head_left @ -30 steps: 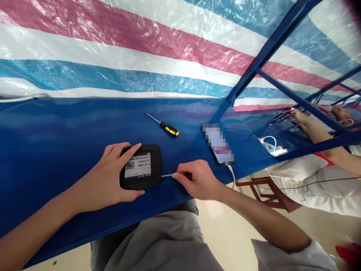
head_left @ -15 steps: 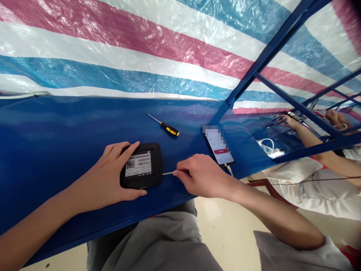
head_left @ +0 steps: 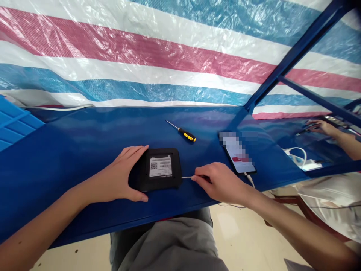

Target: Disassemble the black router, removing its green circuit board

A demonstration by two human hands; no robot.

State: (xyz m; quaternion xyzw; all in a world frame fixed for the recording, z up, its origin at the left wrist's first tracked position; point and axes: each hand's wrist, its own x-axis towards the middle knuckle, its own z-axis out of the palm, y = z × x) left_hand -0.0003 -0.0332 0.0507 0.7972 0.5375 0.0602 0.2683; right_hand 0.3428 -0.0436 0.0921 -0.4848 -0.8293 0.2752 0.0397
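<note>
plainly, the box (head_left: 160,169) lies flat on the desk (head_left: 84,143), label side up, between the two hands, near the front edge. a thin rod (head_left: 186,177) runs to its right side, the tip meeting the casing low on that edge; whether it sits in a slot or only rests against the side, i cannot tell.

the rod could skid off if it is pushed at a slant, and then it might score the casing or jab toward the left hand. the box could also slide or swivel on the smooth desk, since the bracing around it looks loose.

the left hand (head_left: 121,177) is spread wide around the box's left end, fingers by the upper corner and thumb below the lower edge (the thumb seems clear of it; fingertip contact is hard to judge). the right hand (head_left: 220,180) is curled, thumb and forefinger pinching the rod, with whatever handle it has hidden in the fist.

farther out, a screwdriver (head_left: 186,134) lies beyond the box, and a phone (head_left: 238,154) with a cable (head_left: 249,180) plugged in rests just beyond the right hand.
</note>
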